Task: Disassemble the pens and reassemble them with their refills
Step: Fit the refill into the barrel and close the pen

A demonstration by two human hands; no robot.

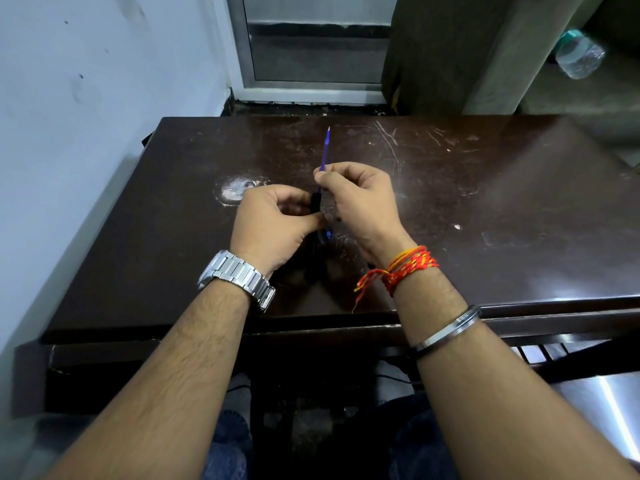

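Dark glossy wood counter point(485, 209), pretty scratched up; shiny metal watch point(239, 277); see-through blue plastic refill point(326, 147).

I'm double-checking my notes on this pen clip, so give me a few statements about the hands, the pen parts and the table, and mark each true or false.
1. The right hand pinches a thin blue refill whose tip points away from the person. True.
2. The left hand rests flat and empty on the table. False: it grips a dark pen barrel.
3. A metal watch is on the left wrist. True.
4. The refill lies loose on the table. False: it is held up between the fingers.
5. A red and yellow thread band is on the left wrist. False: it is on the right wrist.
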